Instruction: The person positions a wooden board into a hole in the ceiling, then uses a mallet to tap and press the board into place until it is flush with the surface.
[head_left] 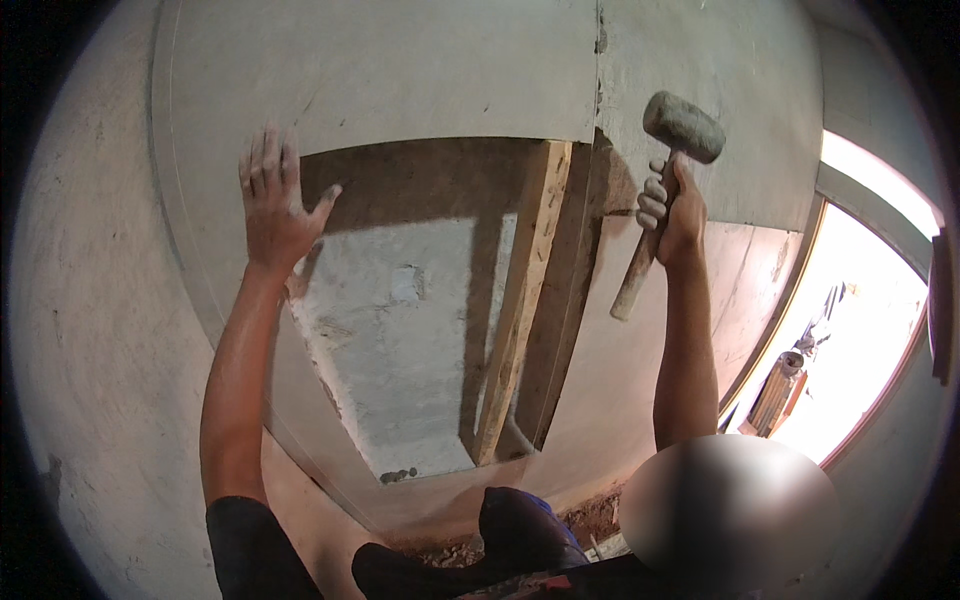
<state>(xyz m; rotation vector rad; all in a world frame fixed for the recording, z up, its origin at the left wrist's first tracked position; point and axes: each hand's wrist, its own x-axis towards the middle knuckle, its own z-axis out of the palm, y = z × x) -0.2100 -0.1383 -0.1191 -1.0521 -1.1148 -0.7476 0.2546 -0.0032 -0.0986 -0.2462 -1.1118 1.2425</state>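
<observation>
My left hand [275,205] lies flat with fingers spread against the grey wall panel [400,75], at the upper left corner of a cut-out opening. Its thumb points right over the dark gap. In my raised right hand [682,225] is a mallet [686,127], gripped high on the handle just below the head. The dusty, dark, barrel-shaped head points up, and the handle's end slants down to the left. Between my hands, a wooden stud [522,310] runs up through the right side of the opening.
Behind the opening is a rough grey wall [400,345] with a small pale square patch. A lighter panel [745,260] borders the opening's right side. At the far right stands a bright doorway [850,330]. Rubble [600,515] lies along the wall's base. A blurred round patch hides the lower right.
</observation>
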